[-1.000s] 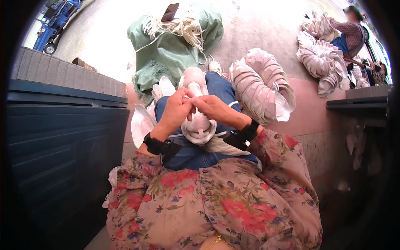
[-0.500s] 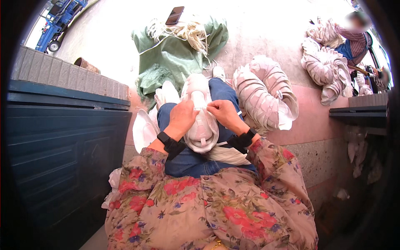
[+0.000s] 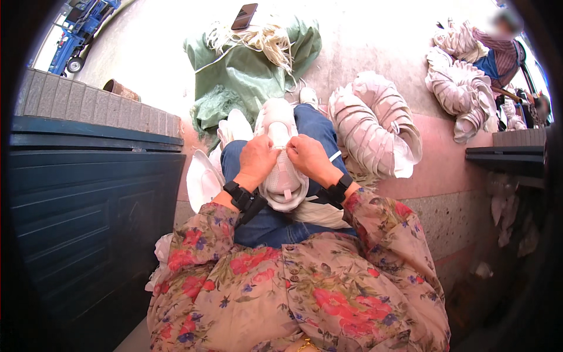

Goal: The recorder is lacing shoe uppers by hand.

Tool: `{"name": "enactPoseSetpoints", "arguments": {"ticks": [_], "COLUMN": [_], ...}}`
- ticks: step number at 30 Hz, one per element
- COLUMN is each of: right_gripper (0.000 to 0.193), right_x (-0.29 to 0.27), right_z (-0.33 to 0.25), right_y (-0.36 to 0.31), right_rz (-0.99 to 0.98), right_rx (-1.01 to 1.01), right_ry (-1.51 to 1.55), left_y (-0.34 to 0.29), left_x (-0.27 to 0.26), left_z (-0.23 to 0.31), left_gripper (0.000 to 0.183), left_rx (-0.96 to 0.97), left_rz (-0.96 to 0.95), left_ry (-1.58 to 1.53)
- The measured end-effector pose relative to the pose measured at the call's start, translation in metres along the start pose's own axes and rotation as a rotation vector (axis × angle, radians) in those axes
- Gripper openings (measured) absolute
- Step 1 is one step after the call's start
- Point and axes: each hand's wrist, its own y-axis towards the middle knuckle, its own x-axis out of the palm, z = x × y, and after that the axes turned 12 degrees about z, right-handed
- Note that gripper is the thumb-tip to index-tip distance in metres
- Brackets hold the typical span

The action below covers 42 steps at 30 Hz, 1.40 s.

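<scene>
A white shoe upper (image 3: 284, 185) lies across my lap between my knees, its toe pointing away and its padded heel opening toward me. My left hand (image 3: 258, 158) is closed in a pinch at the left side of its lacing area. Facing it, my right hand (image 3: 309, 157) pinches at the right side, the fingertips of both close together. A thin white shoelace runs between them, mostly hidden by the fingers. Other white shoe uppers (image 3: 203, 182) lie beside my left leg.
A green sack (image 3: 243, 79) ahead carries a bundle of cream laces (image 3: 272, 47) and a phone (image 3: 244, 16). Stacked uppers (image 3: 366, 126) curl on the floor at right. A dark blue cabinet (image 3: 97, 217) stands left. Another person (image 3: 501, 58) sits far right beside more stacks.
Both hands have drawn slightly closer together over the lacing area, and my right fingers have curled in more. The shoe upper stays on my lap.
</scene>
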Motion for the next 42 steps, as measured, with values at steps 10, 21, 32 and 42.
{"name": "enactPoseSetpoints", "arguments": {"ticks": [10, 21, 32, 42], "right_gripper": [0.014, 0.018, 0.022, 0.021], "right_x": [0.01, 0.022, 0.009, -0.16], "right_z": [0.004, 0.005, 0.008, 0.077], "right_y": [0.008, 0.013, 0.01, -0.049], "right_rz": [-0.063, 0.009, 0.025, -0.042], "right_rx": [0.072, -0.135, 0.033, 0.6], "right_ry": [0.142, 0.148, 0.272, 0.644], "left_y": [0.002, 0.003, 0.016, -0.017], "left_x": [-0.002, 0.001, 0.002, -0.192], "left_z": [-0.001, -0.012, -0.022, -0.255], "left_gripper": [0.023, 0.022, 0.007, 0.014], "left_rx": [-0.086, 0.185, 0.607, -0.253], "left_rz": [-0.035, -0.011, 0.011, 1.004], "left_ry": [-0.087, -0.093, -0.025, -0.363]}}
